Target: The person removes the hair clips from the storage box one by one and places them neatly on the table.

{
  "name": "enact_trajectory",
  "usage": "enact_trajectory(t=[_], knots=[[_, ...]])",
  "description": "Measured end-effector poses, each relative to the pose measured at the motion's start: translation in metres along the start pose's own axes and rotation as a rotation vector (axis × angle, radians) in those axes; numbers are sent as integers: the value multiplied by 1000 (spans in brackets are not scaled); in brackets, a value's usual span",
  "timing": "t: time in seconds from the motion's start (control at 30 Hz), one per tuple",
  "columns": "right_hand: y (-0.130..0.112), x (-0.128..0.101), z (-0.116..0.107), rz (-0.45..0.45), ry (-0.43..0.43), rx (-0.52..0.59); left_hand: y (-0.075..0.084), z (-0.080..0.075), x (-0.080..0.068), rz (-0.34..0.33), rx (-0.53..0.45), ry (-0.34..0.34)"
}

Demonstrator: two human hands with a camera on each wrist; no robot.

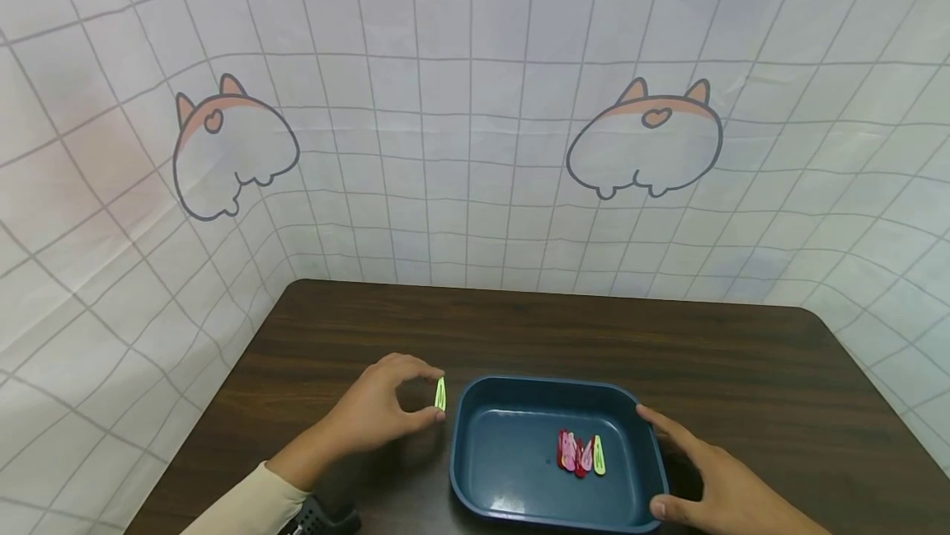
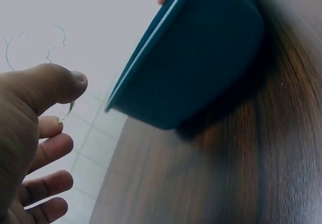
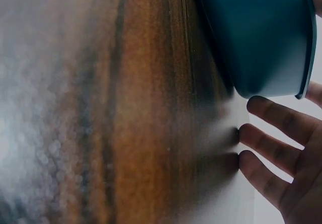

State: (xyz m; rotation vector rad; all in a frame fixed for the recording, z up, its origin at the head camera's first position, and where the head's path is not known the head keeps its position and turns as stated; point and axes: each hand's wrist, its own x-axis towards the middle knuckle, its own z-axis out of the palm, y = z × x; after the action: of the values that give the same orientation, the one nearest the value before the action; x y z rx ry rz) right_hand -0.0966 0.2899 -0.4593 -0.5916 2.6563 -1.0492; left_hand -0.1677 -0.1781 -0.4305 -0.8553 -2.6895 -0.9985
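My left hand (image 1: 374,407) pinches a yellow-green snap hair clip (image 1: 441,394) between thumb and fingertip, just left of the blue tray (image 1: 475,510). In the left wrist view the clip (image 2: 67,112) shows edge-on, and the other fingers are spread below it. Inside the tray, right of its middle, several clips lie side by side: red and pink clips (image 1: 569,451) and a yellow-green clip (image 1: 599,455) at their right end. My right hand (image 1: 712,477) rests against the tray's right side, index fingertip and thumb at the rim, its other fingers extended in the right wrist view (image 3: 282,133).
The tray stands on a dark wood-grain table (image 1: 386,321). Behind and around the table hangs a white grid-patterned cloth (image 1: 445,147) with cartoon dog drawings. A black device (image 1: 322,514) is strapped beneath the left wrist, beside a cream sleeve (image 1: 248,506).
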Motion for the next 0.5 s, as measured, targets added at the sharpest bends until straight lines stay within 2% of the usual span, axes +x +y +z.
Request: enact_trajectory(t=[0.23, 0.5], knots=[[0, -1, 0, -6, 5, -14, -13, 1, -7, -11, 14, -39], [0, -2, 1, -6, 6, -14, -25, 8, -13, -15, -2, -61]])
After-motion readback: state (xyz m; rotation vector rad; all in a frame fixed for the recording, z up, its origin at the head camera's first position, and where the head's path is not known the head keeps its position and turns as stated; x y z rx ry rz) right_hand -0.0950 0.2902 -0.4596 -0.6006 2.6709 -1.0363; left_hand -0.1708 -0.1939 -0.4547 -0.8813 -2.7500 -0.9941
